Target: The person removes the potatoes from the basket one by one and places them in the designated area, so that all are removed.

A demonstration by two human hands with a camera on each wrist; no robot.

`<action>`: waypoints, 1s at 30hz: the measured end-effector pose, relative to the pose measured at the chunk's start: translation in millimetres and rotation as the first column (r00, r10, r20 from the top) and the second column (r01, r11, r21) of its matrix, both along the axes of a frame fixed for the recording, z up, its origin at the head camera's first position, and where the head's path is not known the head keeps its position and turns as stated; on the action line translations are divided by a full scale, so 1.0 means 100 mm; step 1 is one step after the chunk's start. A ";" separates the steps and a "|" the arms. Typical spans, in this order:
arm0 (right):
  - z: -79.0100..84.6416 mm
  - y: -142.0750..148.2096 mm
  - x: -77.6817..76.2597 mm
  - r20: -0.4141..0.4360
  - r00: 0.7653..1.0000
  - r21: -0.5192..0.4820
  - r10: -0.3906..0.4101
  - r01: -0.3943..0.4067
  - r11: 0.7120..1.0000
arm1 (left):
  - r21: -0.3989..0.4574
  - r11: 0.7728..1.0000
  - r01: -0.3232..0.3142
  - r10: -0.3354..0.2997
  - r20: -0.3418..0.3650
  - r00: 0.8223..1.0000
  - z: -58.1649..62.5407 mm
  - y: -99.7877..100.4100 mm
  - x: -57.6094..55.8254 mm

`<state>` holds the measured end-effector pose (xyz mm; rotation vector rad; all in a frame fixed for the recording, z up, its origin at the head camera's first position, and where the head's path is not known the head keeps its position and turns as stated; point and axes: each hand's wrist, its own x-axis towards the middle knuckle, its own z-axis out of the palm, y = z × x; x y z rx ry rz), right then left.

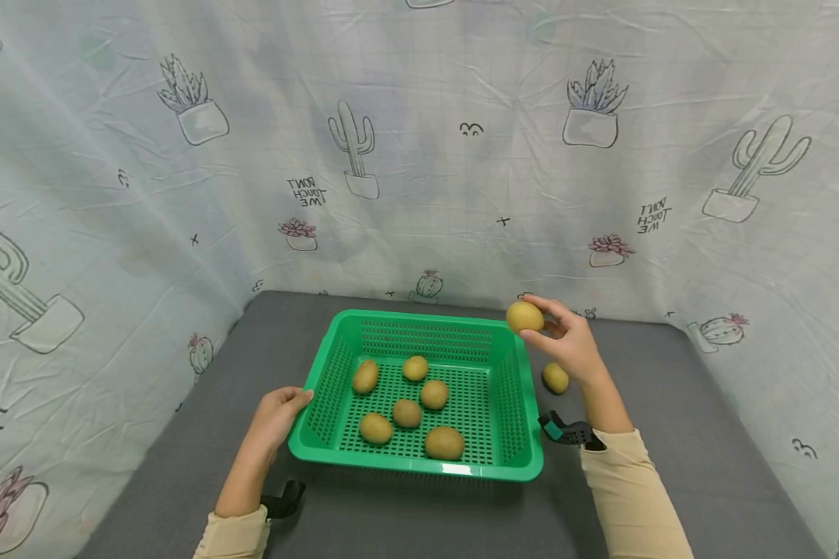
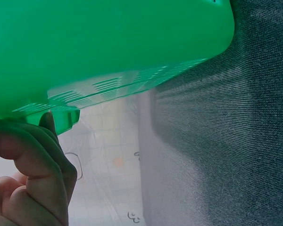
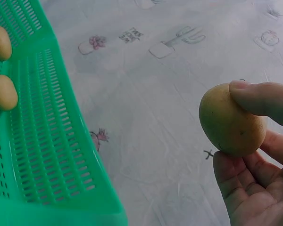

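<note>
Pinching a held potato [image 1: 523, 317] between its fingers, the right hand [image 1: 566, 341] has a green perforated basket [image 1: 419, 465] with six potatoes [image 1: 434, 394] to its left (a loose potato [image 1: 555, 378] lies below those fingers on the surface [image 1: 671, 435]); the left hand [image 1: 277, 418] grips the basket's rim.

A curtained-off booth, in what kind of building cannot be told: wrinkled cactus-print curtain fabric [image 1: 419, 194] hangs behind and on both sides of the grey cloth-covered table [image 1: 671, 411].
</note>
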<state>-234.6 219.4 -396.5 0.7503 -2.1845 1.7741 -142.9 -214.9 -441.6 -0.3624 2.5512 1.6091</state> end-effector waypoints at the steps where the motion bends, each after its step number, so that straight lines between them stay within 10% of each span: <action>1: 0.00 0.02 0.01 0.004 1.000 -0.012 -0.008 0.008 1.000 | -0.001 1.000 0.001 -0.001 -0.001 1.000 0.00 0.00 0.00; 30: -0.50 0.50 0.11 0.074 0.970 -0.025 -0.230 0.233 0.972 | -0.020 0.999 0.044 -0.044 -0.002 0.999 -0.02 -0.01 0.01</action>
